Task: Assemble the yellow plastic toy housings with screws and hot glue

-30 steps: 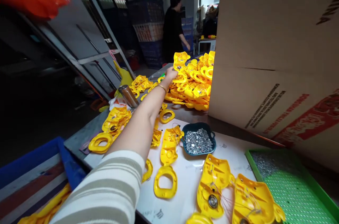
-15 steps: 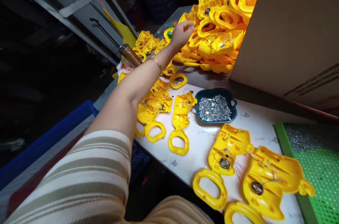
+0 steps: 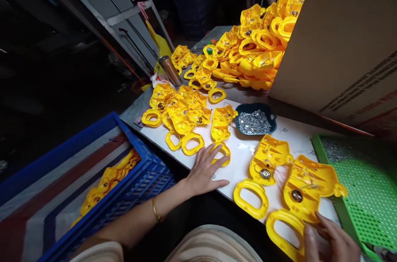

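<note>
My left hand (image 3: 206, 171) lies flat with fingers spread on the white table top (image 3: 240, 158), its fingertips on the handle loop of a yellow plastic shell (image 3: 221, 127). My right hand (image 3: 330, 241) is at the lower right, fingers resting on the edge of a yellow shell with a small round speaker (image 3: 305, 194). Another such shell (image 3: 265, 167) lies between the two hands. Neither hand grips anything that I can see.
A dark dish of small silver screws (image 3: 256, 119) sits mid-table. A large heap of yellow shells (image 3: 257, 51) rises behind it, beside a big cardboard box (image 3: 344, 34). A green perforated tray (image 3: 359, 187) is at right, a blue crate (image 3: 124, 187) at left, a brown bottle (image 3: 170, 70) farther back.
My left arm has drawn back from the far heap of shells and my hand now rests flat at the near table edge. My right hand has come into view. The view has tilted down.
</note>
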The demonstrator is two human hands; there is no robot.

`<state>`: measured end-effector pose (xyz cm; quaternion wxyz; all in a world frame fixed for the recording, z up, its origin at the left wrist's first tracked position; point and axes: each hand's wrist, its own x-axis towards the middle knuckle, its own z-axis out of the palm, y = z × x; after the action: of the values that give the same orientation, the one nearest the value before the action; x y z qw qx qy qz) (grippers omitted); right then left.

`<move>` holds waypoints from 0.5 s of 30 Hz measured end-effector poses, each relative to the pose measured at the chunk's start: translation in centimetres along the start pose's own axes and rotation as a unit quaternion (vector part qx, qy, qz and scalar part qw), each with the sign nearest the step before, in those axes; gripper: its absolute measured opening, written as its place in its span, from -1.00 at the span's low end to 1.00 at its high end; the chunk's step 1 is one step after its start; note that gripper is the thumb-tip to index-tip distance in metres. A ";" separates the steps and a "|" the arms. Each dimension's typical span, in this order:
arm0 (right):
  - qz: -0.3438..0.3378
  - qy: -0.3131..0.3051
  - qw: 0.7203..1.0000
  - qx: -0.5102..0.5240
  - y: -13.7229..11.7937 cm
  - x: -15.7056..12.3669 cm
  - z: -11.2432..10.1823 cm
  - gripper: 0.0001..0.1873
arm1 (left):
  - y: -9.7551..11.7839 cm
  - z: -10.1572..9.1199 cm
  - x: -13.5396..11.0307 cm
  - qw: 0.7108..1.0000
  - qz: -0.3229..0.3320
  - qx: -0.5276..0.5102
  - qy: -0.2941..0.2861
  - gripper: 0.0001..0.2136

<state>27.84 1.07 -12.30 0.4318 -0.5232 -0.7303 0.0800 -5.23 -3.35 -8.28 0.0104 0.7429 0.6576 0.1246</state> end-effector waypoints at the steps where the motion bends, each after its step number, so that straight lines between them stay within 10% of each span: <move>1: -0.012 0.006 1.000 0.003 -0.1 0.1 0.1 -0.53 | 0.1 0.3 -0.2 1.000 -0.004 0.000 -0.007 -0.39; 15: -0.017 -0.014 1.000 -0.003 -0.1 0.3 0.1 -0.65 | -1.1 -1.3 -1.5 0.998 -0.008 0.009 0.059 -0.81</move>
<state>27.62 1.33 -12.12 0.4211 -0.5107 -0.7455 0.0775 -6.71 -4.87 -7.51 -0.0339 0.7291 0.6640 0.1624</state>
